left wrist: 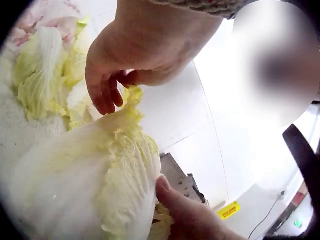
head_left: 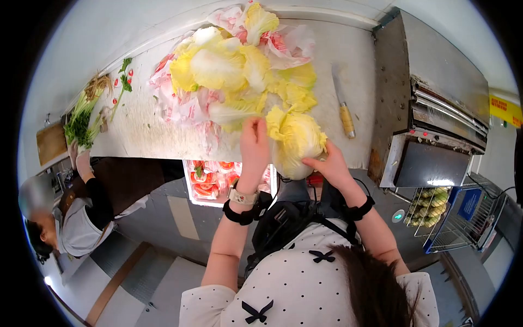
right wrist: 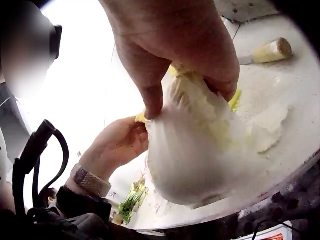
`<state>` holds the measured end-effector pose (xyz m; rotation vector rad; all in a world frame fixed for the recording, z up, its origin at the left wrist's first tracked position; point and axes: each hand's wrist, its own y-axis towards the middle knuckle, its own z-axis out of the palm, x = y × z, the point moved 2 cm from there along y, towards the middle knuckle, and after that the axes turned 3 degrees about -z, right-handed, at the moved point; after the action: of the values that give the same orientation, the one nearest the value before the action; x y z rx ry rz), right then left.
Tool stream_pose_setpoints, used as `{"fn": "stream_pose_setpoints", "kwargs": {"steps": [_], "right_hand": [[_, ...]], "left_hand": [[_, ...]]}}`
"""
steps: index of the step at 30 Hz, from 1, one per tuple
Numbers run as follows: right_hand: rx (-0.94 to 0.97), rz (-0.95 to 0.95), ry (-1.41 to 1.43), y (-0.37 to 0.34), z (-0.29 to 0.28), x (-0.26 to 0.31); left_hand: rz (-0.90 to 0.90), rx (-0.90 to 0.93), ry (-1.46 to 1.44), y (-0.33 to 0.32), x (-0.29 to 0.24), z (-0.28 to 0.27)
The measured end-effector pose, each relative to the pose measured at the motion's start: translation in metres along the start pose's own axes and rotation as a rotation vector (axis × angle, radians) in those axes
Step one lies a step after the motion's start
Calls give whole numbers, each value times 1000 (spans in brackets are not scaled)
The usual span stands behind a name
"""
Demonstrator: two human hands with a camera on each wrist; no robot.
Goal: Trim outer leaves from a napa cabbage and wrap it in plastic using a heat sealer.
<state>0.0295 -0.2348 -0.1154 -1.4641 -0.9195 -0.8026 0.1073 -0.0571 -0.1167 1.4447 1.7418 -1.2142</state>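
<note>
Head view: cabbage (head_left: 298, 144) at near edge of table (head_left: 362, 71), right of centre; leafy top toward far edge, white base toward near edge. L hand (head_left: 255, 146) at left side of cabbage, fingers bent. R hand (head_left: 334, 168) at right side, thumb on surface. Knife (head_left: 344, 103) nr right end of table, blade toward far edge, handle toward near edge. Loose leaves (head_left: 218, 68) and plastic bags (head_left: 188, 111) btwn cabbage and far edge. Greens (head_left: 84, 120) at left end, w/ 2nd person (head_left: 87, 226) alongside. Tray (head_left: 190, 191) w/ red contents just below near edge.

L wrist view: L hand over leafy tip, thumb and fingers pinching frilly leaf edge.

R wrist view: R hand gripping cabbage from above, thumb one side, fingers opp.; fingertips partly hidden. Knife handle beyond.
</note>
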Motion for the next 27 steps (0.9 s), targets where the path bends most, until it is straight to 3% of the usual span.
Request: {"fn": "stream_pose_setpoints", "kwargs": {"steps": [3,9,12,15,18,21,24,27], "right_hand": [[15,22,107,4,-1,-12],[-29,54,246,9,-4,-14],[-52,45,254,9,-8,-15],[5,80,209,11,-7,-17],[-11,48,153,9,-3,-19],[9,55,70,5,-2,-21],[-25,36,155,4,-1,-17],[-30,4,117,4,0,-22]], "left_hand": [[-336,-70,-610,4,20,-1],[-484,-168,-1155,7,37,-20],[-386,-181,-1019,5,61,-38],[-288,-16,-790,4,42,-24],[40,96,-322,3,29,16],[170,197,31,2,1,31],[67,298,-157,7,10,38],[-49,240,-213,3,9,33]]}}
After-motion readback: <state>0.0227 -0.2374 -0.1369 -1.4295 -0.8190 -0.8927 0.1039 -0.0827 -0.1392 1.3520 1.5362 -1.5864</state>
